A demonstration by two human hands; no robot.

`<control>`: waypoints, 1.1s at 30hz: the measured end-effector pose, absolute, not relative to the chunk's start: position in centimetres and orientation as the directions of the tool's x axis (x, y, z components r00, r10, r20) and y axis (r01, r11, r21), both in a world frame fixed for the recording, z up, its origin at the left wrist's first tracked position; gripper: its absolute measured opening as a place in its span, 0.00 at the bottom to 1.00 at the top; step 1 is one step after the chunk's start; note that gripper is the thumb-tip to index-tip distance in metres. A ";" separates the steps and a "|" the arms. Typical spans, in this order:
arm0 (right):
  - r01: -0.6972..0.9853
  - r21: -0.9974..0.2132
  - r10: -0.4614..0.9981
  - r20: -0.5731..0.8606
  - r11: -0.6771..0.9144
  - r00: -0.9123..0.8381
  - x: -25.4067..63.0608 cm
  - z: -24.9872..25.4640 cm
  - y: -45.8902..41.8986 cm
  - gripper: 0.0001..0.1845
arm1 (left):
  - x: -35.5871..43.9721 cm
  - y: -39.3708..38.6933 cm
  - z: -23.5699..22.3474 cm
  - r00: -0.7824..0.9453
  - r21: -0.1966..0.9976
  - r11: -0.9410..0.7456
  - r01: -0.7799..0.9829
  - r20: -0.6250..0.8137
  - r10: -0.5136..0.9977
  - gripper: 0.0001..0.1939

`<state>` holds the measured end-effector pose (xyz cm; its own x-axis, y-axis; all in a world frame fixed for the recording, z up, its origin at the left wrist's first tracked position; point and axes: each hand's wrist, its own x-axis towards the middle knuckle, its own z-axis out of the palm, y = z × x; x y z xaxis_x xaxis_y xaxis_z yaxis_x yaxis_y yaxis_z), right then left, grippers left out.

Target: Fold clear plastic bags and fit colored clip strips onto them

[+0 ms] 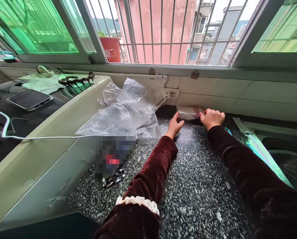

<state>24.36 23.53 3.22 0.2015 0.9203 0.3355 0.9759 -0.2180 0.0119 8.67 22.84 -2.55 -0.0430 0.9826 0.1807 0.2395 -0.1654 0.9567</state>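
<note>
Left hand (174,126) at the left end of a clear plastic packet (188,114), thumb spread away from the fingers, fingertips at the packet's edge; cannot tell if it grips or only touches. Right hand (213,119) at the other end, fingers curled and thumb in, looks like it grasps the reddish-marked end. So packet lies between the hands, long axis side to side, roughly along the back wall and across the line of the forearms. Neither hand clearly nearer; one per end. Contents of packet too blurred to tell.

Packet is far back on the counter (193,192), speckled black-and-white granite, near the tiled wall (210,88). Bare stone in front of the packet, between the dark red velvet sleeves (152,166). Left of left hand: heap of clear plastic bags (113,119), crumpled, reaching back toward the wall socket (172,94). Pixelated patch (115,154) just in front of the heap, object unreadable; shiny beaded item (114,178) at its lower edge.

Further left, raised pale ledge (71,106) beside a dark glossy surface with a flat grey device (30,99) on it; white cable (51,137) crosses the ledge. Far right, sink (282,146). Behind, barred window (160,30), red flowerpot (111,49) on its left side.
</note>
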 end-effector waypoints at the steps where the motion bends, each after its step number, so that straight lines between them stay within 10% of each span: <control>1: 0.983 0.012 0.915 0.367 -0.186 0.168 24.2 3.3 23.4 0.20 | 8.4 22.1 -2.4 -0.034 0.953 -0.160 0.257 0.174 0.984 0.32; 12: 0.941 0.063 0.844 0.425 0.333 -0.327 13.4 4.2 21.4 0.18 | -1.8 19.1 6.2 -0.144 0.781 -0.322 0.535 0.460 0.876 0.07; 16: 0.885 0.036 0.803 0.403 0.464 -0.438 8.1 4.3 21.1 0.17 | -9.0 19.5 10.5 -0.333 0.639 -0.116 0.761 0.537 0.775 0.09; 22: 0.880 -0.019 0.811 0.400 0.474 -0.428 2.7 4.0 22.1 0.18 | -15.0 19.1 12.0 -0.453 0.467 0.230 0.854 0.448 0.771 0.10; 33: 0.872 0.063 0.787 0.403 0.486 -0.468 1.7 3.6 23.9 0.18 | -14.8 21.4 10.7 -0.380 0.526 0.109 0.844 0.441 0.813 0.05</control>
